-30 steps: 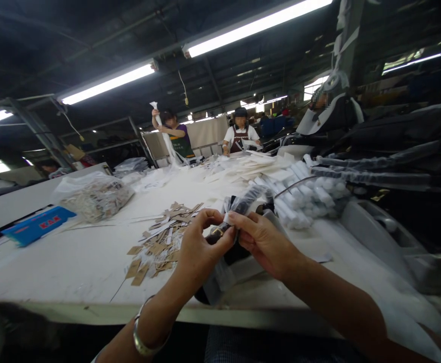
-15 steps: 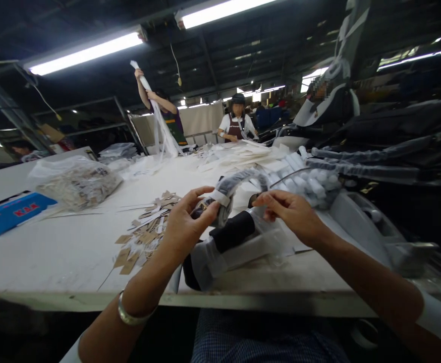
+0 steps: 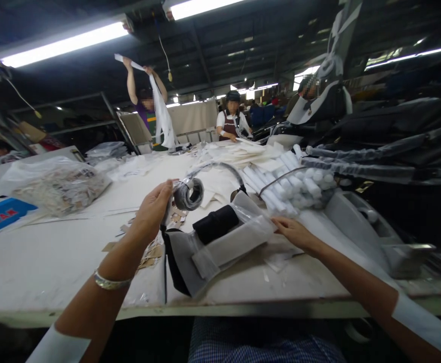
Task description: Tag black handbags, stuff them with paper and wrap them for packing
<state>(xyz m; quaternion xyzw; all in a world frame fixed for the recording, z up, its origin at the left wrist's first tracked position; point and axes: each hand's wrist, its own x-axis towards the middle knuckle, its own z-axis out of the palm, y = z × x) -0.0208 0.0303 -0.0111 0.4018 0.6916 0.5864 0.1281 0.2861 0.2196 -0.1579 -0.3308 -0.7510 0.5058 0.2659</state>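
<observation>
A black bag [image 3: 175,269] lies on its side near the table's front edge, partly covered by white sheet and clear plastic wrap [image 3: 256,227]. Its arched handle [image 3: 230,169] rises behind. At the bag's left end, my left hand [image 3: 154,209] is closed around a dark strap; its fingertips are partly hidden. Close to those fingers hangs a coiled grey roll [image 3: 189,195], seemingly a rolled strap in plastic. My right hand [image 3: 292,233] pinches the right edge of the wrap. A black padded cylinder [image 3: 216,223] lies across the bag's middle.
Cardboard tags [image 3: 150,254] lie beyond my left forearm. A plastic sack of tags [image 3: 63,186] and a blue box [image 3: 6,217] stand left. White foam rolls [image 3: 299,181] and black bags [image 3: 402,201] fill the right. Two co-workers stand across the table [image 3: 72,272].
My left hand has moved left and off the coiled roll to the strap. My right hand has dropped from the handle area to the wrap. The far-left co-worker has raised the white strips.
</observation>
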